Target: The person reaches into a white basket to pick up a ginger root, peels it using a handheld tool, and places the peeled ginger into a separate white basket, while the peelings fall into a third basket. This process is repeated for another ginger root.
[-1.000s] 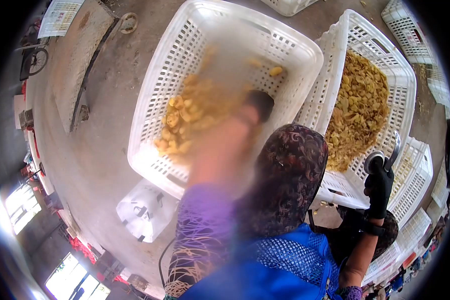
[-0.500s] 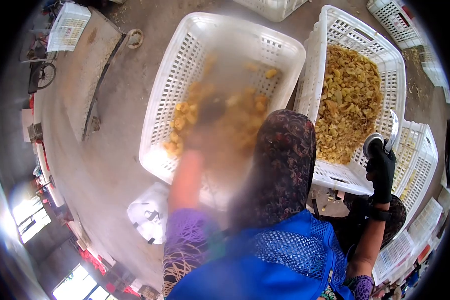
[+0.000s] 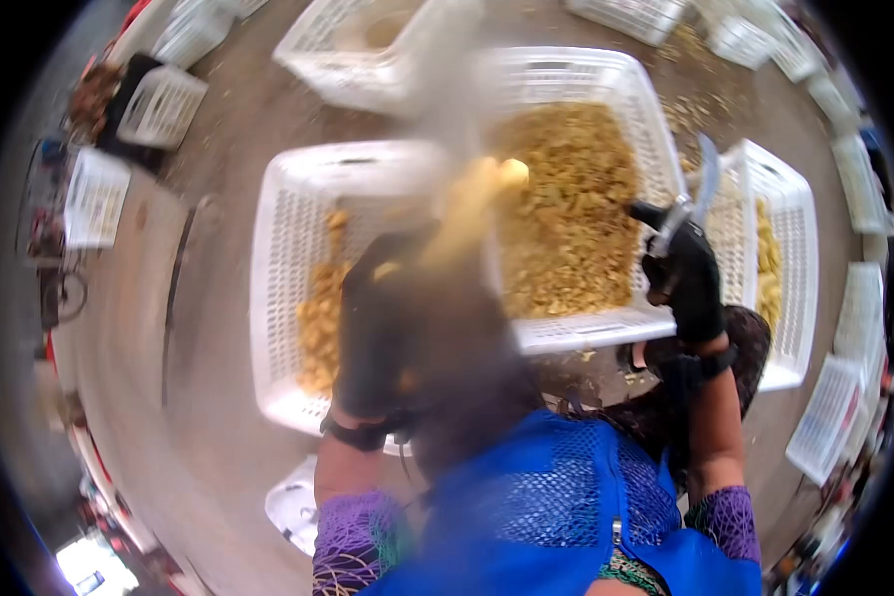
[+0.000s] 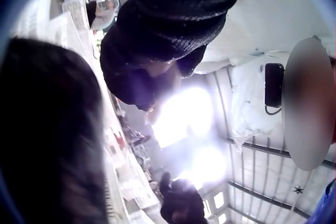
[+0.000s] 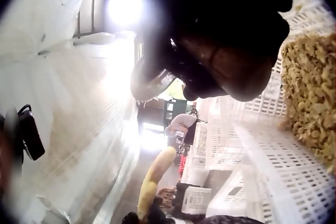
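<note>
Left grip (image 3: 379,323) — yellow piece (image 5: 155,178), right grip (image 3: 691,283) — blade (image 3: 706,184)

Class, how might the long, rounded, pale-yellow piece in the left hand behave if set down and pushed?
The long, rounded, pale-yellow piece is probably fairly stiff: it sticks out from the black-gloved left hand without visibly drooping. Its rounded sides suggest it could roll, though its slight bend may make it wobble.
</note>
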A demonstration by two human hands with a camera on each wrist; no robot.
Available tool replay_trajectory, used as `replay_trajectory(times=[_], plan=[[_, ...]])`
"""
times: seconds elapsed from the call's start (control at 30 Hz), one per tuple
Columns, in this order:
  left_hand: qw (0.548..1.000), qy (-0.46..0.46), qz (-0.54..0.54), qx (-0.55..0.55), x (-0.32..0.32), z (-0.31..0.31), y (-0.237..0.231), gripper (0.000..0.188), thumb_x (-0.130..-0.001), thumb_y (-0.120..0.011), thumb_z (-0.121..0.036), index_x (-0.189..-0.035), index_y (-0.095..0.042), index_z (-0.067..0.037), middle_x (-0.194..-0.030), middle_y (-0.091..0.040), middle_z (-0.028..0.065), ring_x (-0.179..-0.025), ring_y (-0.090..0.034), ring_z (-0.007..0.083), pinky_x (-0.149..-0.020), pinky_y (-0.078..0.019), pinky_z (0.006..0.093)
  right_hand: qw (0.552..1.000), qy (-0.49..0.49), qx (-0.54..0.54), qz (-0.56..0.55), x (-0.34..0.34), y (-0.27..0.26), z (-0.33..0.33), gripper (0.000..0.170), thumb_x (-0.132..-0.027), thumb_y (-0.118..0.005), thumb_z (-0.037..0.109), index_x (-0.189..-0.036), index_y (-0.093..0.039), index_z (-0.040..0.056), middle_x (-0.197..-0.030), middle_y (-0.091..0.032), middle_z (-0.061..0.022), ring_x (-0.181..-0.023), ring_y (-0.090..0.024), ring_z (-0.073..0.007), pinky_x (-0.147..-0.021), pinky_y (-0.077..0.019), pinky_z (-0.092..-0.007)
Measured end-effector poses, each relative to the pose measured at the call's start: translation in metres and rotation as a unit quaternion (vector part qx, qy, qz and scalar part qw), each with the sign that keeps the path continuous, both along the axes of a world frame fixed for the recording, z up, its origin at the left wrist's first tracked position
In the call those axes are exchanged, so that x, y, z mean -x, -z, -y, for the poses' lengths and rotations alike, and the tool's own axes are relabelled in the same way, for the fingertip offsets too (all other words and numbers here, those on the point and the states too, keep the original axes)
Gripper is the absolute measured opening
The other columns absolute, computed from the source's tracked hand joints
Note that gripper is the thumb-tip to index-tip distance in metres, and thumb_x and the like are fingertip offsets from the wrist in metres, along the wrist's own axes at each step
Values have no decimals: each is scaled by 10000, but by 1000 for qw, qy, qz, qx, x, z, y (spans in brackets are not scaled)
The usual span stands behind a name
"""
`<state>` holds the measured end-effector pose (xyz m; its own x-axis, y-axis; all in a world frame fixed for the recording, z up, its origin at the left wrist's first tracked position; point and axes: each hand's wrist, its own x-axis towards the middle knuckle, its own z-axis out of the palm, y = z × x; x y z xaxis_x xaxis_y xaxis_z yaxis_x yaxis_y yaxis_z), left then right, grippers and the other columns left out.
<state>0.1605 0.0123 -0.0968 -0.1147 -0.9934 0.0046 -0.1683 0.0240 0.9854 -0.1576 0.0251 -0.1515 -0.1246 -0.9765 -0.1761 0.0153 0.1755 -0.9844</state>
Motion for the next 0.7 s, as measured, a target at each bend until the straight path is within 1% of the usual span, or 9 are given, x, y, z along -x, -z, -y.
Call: replay_trajectory(times=[0.03,0.1,0.13,0.17,0.23,0.27,0.3,0.4,0.7], plan=[[1000,24,-7,3,19,3,-9,212,-765,-557,-29,-972,-577,13,-873,-595,75,-728,-558,135,-640,-457,270,979,-15,52,-196,12,14,-3,98,-844,-487,101,-780,-534,43,-613,-446,2,-492,-398,-79,-453,-315,-205],[997,80,4,16,57,5,-20,237,-777,-553,-42,-1009,-584,-6,-904,-589,91,-737,-560,150,-646,-458,279,999,-36,-3,23,1,-22,0,422,-881,-480,321,-1183,-461,27,-608,-406,27,-486,-336,-40,-433,-267,-170],[994,104,7,23,72,4,-21,237,-777,-552,-44,-1008,-586,-8,-903,-590,92,-737,-560,151,-647,-459,279,945,23,20,325,16,12,-4,323,-870,-501,304,-1092,-473,70,-665,-451,-8,-491,-336,-54,-426,-278,-182],[992,125,2,23,85,2,-19,236,-777,-551,-45,-1007,-588,-9,-901,-591,93,-738,-561,152,-647,-459,280,929,14,17,371,20,7,-4,232,-860,-521,284,-988,-468,98,-752,-495,-44,-500,-357,-71,-425,-301,-198],[987,161,-4,19,111,-3,-11,235,-777,-550,-49,-1005,-591,-12,-898,-593,95,-738,-563,154,-649,-459,281,998,19,68,10,39,17,-11,244,-855,-531,289,-983,-475,89,-777,-514,-52,-505,-384,-88,-443,-331,-208],[985,174,-10,12,121,-6,-6,234,-777,-549,-50,-1004,-593,-13,-897,-594,96,-738,-563,155,-650,-459,282,983,55,168,-55,33,14,-10,251,-851,-538,312,-948,-487,87,-708,-499,-28,-518,-423,-103,-459,-348,-209],[983,185,-18,3,132,-8,1,233,-777,-549,-52,-1003,-594,-15,-895,-595,97,-739,-564,156,-650,-460,282,991,24,91,-94,46,12,-10,247,-851,-543,324,-915,-516,87,-651,-485,-5,-529,-454,-105,-474,-362,-200],[977,201,-58,-44,155,-9,25,232,-778,-546,-57,-1000,-599,-19,-891,-598,100,-739,-567,160,-653,-460,284,976,46,204,-59,47,15,-10,225,-853,-544,320,-871,-541,95,-623,-467,12,-523,-449,-88,-467,-357,-200],[941,123,-134,-285,174,-6,85,228,-779,-540,-72,-991,-614,-32,-877,-607,109,-741,-573,169,-660,-462,288,991,98,-36,85,60,-23,-17,243,-882,-527,302,-749,-522,99,-500,-404,37,-409,-388,-61,-387,-283,-184]])
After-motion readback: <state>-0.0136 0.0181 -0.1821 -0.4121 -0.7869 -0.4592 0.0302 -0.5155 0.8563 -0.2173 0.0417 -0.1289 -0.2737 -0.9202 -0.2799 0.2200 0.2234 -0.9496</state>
